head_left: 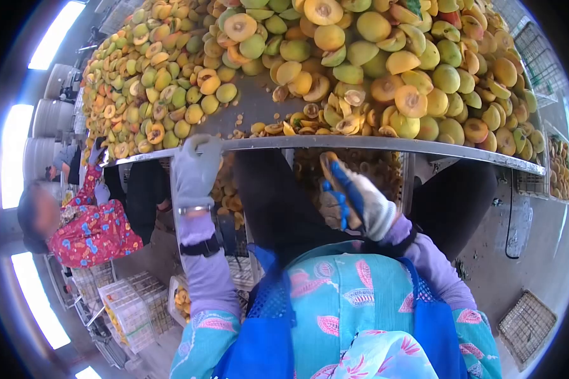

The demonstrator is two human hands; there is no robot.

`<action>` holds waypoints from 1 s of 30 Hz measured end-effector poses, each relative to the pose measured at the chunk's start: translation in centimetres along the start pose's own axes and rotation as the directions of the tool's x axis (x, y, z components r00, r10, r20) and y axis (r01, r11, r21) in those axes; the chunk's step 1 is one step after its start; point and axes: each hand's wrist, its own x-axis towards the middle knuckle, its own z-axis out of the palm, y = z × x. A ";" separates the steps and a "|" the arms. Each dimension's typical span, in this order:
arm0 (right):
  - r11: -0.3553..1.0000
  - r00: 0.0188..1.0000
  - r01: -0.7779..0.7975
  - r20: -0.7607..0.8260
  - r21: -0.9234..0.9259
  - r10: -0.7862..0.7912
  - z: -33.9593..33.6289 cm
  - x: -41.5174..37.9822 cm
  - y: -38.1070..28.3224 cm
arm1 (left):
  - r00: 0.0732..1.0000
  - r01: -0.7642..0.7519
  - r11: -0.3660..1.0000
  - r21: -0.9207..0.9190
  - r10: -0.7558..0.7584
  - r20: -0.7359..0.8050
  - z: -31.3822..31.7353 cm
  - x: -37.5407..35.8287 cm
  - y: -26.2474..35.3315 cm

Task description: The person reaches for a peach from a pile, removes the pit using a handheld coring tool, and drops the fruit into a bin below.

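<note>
Two gloved hands at the edge of a table full of cut fruit

We see a big heap of yellow, green and orange fruit (322, 38), many of them cut in halves, lying across the top of the frame on a metal table (250, 104). Between the left and right parts of the heap, a grey piece of the table top shows, with small bits on it.

The left hand (198, 167), in a pale glove, is at the table's rim (335, 142), left of the centre. Its fingers are bent at the rim, but we cannot tell if they are closed on something. A metal bracelet (195, 209) and a dark band (200, 247) are around this wrist and sleeve.

The right hand (360, 199), in a stained white glove, is below the rim, near the centre of the frame, apart from the left hand. Its fingers are bent together, with blue parts along them; if these are glove or a held object, we cannot tell.

Behind this hand, under the table, we see more fruit in a container (379, 165). At the left of the frame, another person (95, 234) in a red flowered top is by the same table. White crates (126, 312) with fruit stand at the lower left, and one crate (526, 328) lies at the lower right.
</note>
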 end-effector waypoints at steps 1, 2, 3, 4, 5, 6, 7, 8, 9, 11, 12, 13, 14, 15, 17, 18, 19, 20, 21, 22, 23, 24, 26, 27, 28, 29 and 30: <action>0.995 0.992 0.022 -0.122 -0.093 -0.033 -0.7 0.2 1.0 | 0.970 -0.233 0.926 0.297 0.242 0.009 1.0 0.3 1.4; 0.990 0.996 0.001 -0.083 -0.140 -0.013 -1.2 0.2 1.0 | 0.885 -0.424 0.718 0.551 0.458 0.085 2.5 1.0 2.7; 0.982 0.999 -0.023 -0.050 -0.189 0.014 0.4 -0.4 0.6 | 0.761 -0.592 0.603 0.534 0.636 0.126 4.9 1.8 3.8; 0.969 0.976 0.029 -0.201 -0.245 -0.080 2.0 -0.3 0.7 | 0.602 -0.731 0.456 0.507 0.782 0.165 7.7 3.1 5.0; 0.859 0.956 0.195 -0.103 -0.473 -0.274 2.6 -0.6 0.7 | 0.441 -0.804 0.219 0.552 0.843 0.308 10.7 6.1 5.0; 0.801 0.940 0.215 -0.104 -0.559 -0.325 4.2 -1.4 -0.1 | 0.268 -0.829 -0.035 0.558 0.851 0.451 13.1 8.7 4.5; 0.735 0.922 0.227 -0.102 -0.639 -0.373 5.4 -2.1 -1.0 | 0.257 -0.835 -0.038 0.548 0.855 0.450 13.4 10.1 4.4; 0.808 0.917 0.209 -0.177 -0.550 -0.358 4.6 -1.9 -1.6 | 0.289 -0.869 0.032 0.494 0.842 0.455 12.9 11.4 4.4; 0.873 0.911 0.196 -0.246 -0.447 -0.331 3.5 -1.6 -2.1 | 0.322 -0.893 0.099 0.439 0.822 0.469 12.7 12.0 4.4; 0.834 0.888 0.161 -0.292 -0.527 -0.356 3.4 -1.3 -2.9 | 0.567 -0.822 0.466 0.327 0.718 0.403 9.5 6.2 6.9; 0.671 0.794 0.296 -0.215 -0.680 -0.568 4.1 -0.8 -2.5 | 0.731 -0.646 0.754 0.119 0.566 0.381 8.6 5.2 6.3; 0.462 0.670 0.384 -0.103 -0.799 -0.735 4.7 -0.2 -1.9 | 0.842 -0.354 0.930 -0.098 0.363 0.400 7.6 3.8 5.5; 0.115 0.518 0.344 0.086 -0.932 -0.851 5.1 0.5 -1.9 | 0.850 -0.226 0.949 -0.220 0.303 0.432 7.5 2.1 5.2; -0.026 0.486 0.262 0.156 -0.965 -0.860 6.1 0.7 -2.2 | 0.851 -0.223 0.949 -0.221 0.301 0.430 7.7 1.8 4.0; -0.092 0.574 0.228 0.210 -0.969 -0.792 6.3 1.6 -2.5 | 0.203 -0.961 0.106 0.254 0.896 0.396 8.7 1.7 1.4; -0.097 0.550 0.208 0.198 -0.973 -0.811 6.4 1.8 -2.1 | 0.523 -0.824 0.562 -0.071 0.802 0.290 9.7 -2.8 3.5; -0.099 0.547 0.200 0.194 -0.975 -0.814 6.5 1.5 -1.9 | 0.520 -0.823 0.562 -0.080 0.803 0.290 10.1 -3.3 3.3; -0.073 0.569 0.185 0.167 -0.980 -0.805 6.6 1.2 -1.8 | 0.499 -0.854 0.519 -0.023 0.831 0.246 10.4 -3.6 2.9; -0.046 0.591 0.171 0.140 -0.984 -0.794 6.6 1.0 -1.6 | 0.473 -0.879 0.476 0.039 0.857 0.203 10.6 -3.6 2.5; -0.067 0.582 0.161 0.150 -0.985 -0.799 6.4 1.0 -1.4 | 0.491 -0.869 0.494 0.040 0.848 0.201 11.1 -3.1 1.7; -0.063 0.581 0.156 0.144 -0.986 -0.801 6.2 0.9 -1.3 | 0.492 -0.868 0.496 0.035 0.846 0.205 11.7 -2.6 1.1; -0.017 0.597 0.200 0.136 -0.980 -0.791 6.1 0.8 -1.3 | 0.584 -0.766 0.612 -0.195 0.790 0.186 12.2 -2.4 0.9; 0.025 0.617 0.245 0.136 -0.969 -0.775 5.9 0.7 -1.4 | 0.671 -0.612 0.675 -0.412 0.719 0.182 12.4 -2.3 0.8; -0.001 0.633 0.268 0.177 -0.963 -0.754 5.8 0.5 -1.5 | 0.667 -0.586 0.687 -0.430 0.710 0.227 12.0 -2.8 1.8; -0.024 0.648 0.291 0.215 -0.957 -0.731 5.6 0.5 -1.6 | 0.661 -0.556 0.701 -0.446 0.698 0.274 11.7 -3.1 2.3; -0.021 0.650 0.290 0.214 -0.957 -0.729 5.6 0.6 -1.4 | 0.664 -0.554 0.704 -0.444 0.696 0.274 11.7 -3.0 2.5; 0.010 0.623 0.317 0.200 -0.948 -0.756 5.5 0.7 -0.9 | 0.697 -0.509 0.754 -0.415 0.644 0.315 11.8 -2.7 2.6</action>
